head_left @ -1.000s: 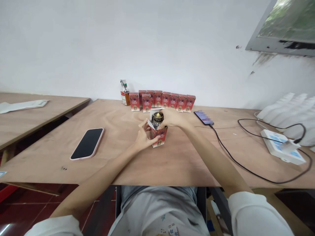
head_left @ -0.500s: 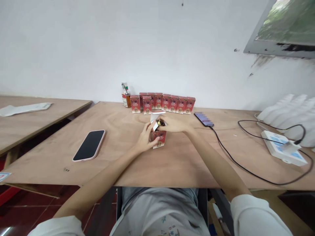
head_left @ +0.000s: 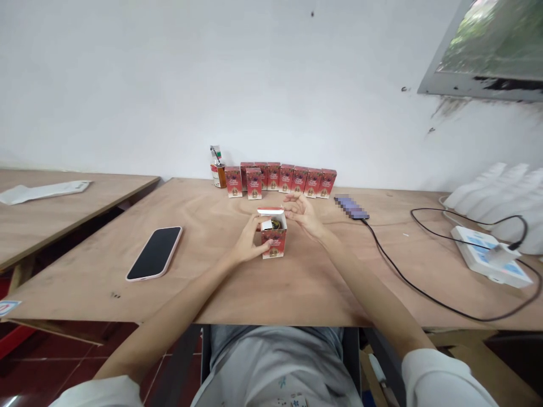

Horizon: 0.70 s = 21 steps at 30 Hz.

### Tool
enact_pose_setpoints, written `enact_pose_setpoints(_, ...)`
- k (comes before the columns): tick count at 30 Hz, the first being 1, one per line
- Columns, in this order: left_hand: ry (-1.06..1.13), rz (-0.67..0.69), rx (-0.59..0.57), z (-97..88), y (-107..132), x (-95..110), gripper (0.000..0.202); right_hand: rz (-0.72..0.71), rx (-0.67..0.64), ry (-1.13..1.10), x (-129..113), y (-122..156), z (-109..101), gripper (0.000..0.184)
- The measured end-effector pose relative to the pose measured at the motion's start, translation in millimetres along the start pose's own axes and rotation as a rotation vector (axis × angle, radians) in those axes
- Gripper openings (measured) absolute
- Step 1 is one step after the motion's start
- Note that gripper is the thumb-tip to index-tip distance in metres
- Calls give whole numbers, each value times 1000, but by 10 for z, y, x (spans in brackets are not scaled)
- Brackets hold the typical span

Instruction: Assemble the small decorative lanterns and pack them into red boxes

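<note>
A small red printed carton (head_left: 275, 244) stands upright on the wooden table with its top flaps open. Inside it sits a dark and gold item (head_left: 276, 224), mostly hidden by the carton walls. My left hand (head_left: 251, 239) grips the carton from its left side, thumb across the front. Just right of the opening is my right hand (head_left: 304, 216), fingers apart and holding nothing, close to the right flap. Behind the hands, several closed red cartons (head_left: 286, 178) of the same print stand in a row by the wall.
At the row's left end stands an amber bottle (head_left: 219, 174). A phone (head_left: 155, 253) lies on the left. Another phone (head_left: 351, 207), with a black cable (head_left: 407, 282), lies on the right, near a white power strip (head_left: 487, 254) and white objects (head_left: 500, 198).
My right hand has come out of the carton's opening and moved right, its fingers now apart. The item sits lower in the carton. My left hand keeps its hold.
</note>
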<state>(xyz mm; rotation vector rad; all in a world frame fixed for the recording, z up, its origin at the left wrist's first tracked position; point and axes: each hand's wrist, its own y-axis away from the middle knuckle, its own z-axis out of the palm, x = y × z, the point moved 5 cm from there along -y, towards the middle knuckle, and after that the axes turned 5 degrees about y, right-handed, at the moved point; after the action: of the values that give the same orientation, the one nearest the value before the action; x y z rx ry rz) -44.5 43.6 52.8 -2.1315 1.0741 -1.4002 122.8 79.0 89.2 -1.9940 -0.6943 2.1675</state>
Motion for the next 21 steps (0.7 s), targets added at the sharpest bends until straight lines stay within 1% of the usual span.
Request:
enact_pose_setpoints(3,25,-44,-16,-12,-10,5,55,94,-37,-34,47,45,26,51)
enact_pose_setpoints(5,10,-74,-33,-17,-16,1,66,190,-72,-86,87,89,60,50)
enact_pose_setpoints(8,10,-95,-49,-26,-33,10,81,302,-129,-140,148,161,126,45)
enact_pose_setpoints(10,18,-88,-68,-28,-47,28,81,328,-142,-164,170,193,164,40)
enact_pose_setpoints(13,-24,-61,-117,-17,-51,47,75,279,-128,-227,148,201,215,40)
enact_pose_setpoints(15,-79,-59,-137,0,-28,23,74,206,-119,-237,107,196,247,42)
enact_pose_setpoints(16,-105,-64,-138,13,-8,-2,74,159,-119,-218,82,195,261,39)
enact_pose_setpoints(19,-153,-94,-76,46,69,-117,72,-8,-162,-85,5,219,291,24)
enact_pose_setpoints(21,-148,-110,-29,72,115,-194,71,-104,-219,-6,-33,256,298,26)
